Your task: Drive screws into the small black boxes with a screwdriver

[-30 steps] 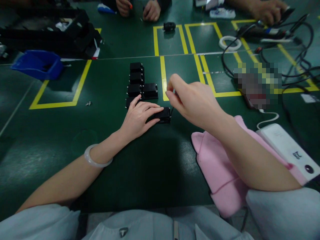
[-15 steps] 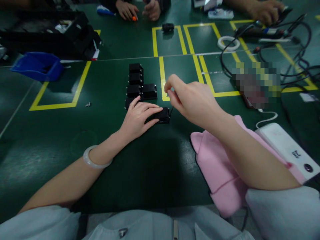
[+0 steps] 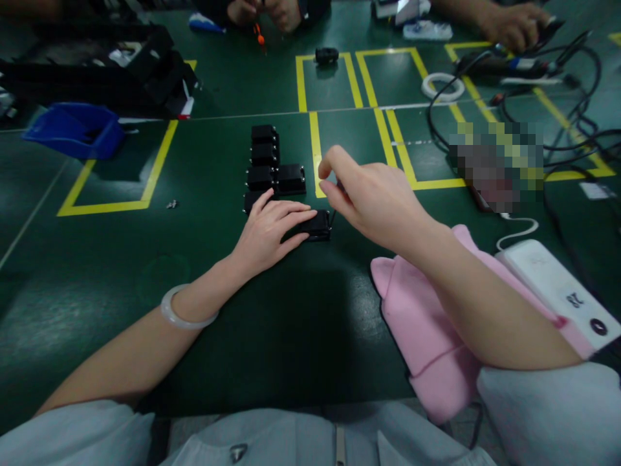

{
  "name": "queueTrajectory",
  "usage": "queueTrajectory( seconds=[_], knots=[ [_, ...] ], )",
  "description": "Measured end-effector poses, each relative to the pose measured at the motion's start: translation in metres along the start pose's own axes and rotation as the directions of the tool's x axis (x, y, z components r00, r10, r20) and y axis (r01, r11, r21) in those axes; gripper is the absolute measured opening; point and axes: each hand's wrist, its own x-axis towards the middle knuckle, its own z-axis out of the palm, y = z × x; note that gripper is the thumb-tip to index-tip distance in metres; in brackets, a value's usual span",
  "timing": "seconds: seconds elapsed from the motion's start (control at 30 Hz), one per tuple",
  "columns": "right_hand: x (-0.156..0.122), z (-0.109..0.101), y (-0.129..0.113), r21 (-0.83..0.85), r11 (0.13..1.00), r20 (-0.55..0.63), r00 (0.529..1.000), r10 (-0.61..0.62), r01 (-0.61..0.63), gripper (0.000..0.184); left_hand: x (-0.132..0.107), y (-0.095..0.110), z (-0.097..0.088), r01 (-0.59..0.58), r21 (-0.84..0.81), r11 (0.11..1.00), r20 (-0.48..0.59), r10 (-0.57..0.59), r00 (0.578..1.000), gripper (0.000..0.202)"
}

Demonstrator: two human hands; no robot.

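My left hand lies over a small black box on the green table, its fingers pressed on the box's top and holding it down. My right hand hovers just right of and above that box, thumb and forefinger pinched together; what they pinch is too small to make out. A thin dark stem stands at the box's right end, below those fingers. Several more black boxes sit in a column just beyond my left hand, one more beside it.
A pink cloth and a white device lie under my right forearm. A blue bin and black trays are at far left. Cables, a white ring and other people's hands occupy the far side.
My right hand's pinched fingers shifted slightly, dipping and then lifting a little above the box's right end. My left hand has stayed on the box.
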Motion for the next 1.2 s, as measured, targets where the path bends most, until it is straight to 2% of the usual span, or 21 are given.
queueTrajectory(
  seconds=[0.4,0.73,1.2],
  knots=[
    [-0.0008,-0.0003,-0.0005,-0.006,1.000,0.007,1.000,-0.007,0.008,0.037,0.0005,0.0004,-0.0004,0.015,0.017,1.000,0.009,-0.016,1.000,0.035],
    [-0.0013,-0.0010,-0.0001,-0.017,1.000,0.008,1.000,-0.021,0.021,0.037,0.0003,0.0000,-0.0009,-0.020,0.012,1.000,-0.018,0.020,1.000,0.036],
    [-0.0005,-0.0010,-0.0007,-0.040,0.999,0.006,1.000,0.010,-0.009,0.036,0.0000,0.0001,-0.0015,-0.004,0.008,1.000,0.000,0.004,1.000,0.036]
  ],
)
